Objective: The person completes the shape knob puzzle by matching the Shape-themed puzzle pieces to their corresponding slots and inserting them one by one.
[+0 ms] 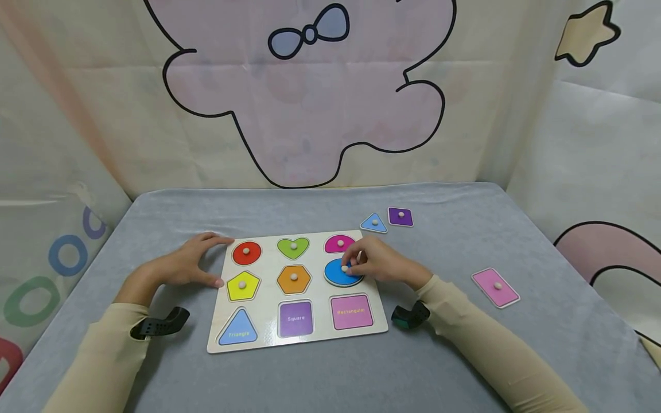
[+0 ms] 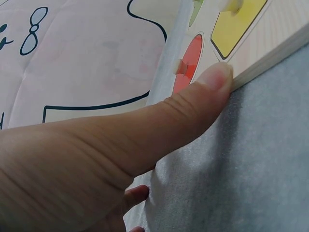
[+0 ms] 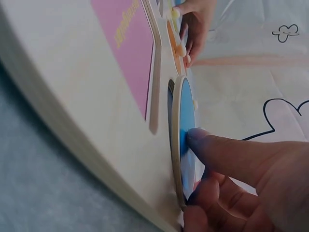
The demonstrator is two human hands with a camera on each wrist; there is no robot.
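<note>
A wooden shape puzzle board (image 1: 263, 307) lies on the table. My right hand (image 1: 379, 259) pinches the knob of a blue oval puzzle piece (image 1: 338, 277) at the board's right side. In the right wrist view the blue oval (image 3: 187, 111) sits slightly raised over its recess. My left hand (image 1: 188, 261) touches the board's left edge with thumb and forefinger spread; its thumb (image 2: 193, 99) presses the rim near the yellow pentagon piece (image 1: 242, 286). Red circle (image 1: 247, 253), green heart (image 1: 292, 248), orange hexagon (image 1: 294, 279) and magenta (image 1: 334, 244) pieces sit in the board.
Bare recesses show a triangle (image 1: 238, 328), a square (image 1: 295, 319) and a rectangle (image 1: 352, 311). Beyond the board lie a blue triangle piece (image 1: 374, 223) and a purple square piece (image 1: 400, 217). A pink rectangle piece (image 1: 496, 287) lies at the right on the grey tablecloth (image 1: 439, 367).
</note>
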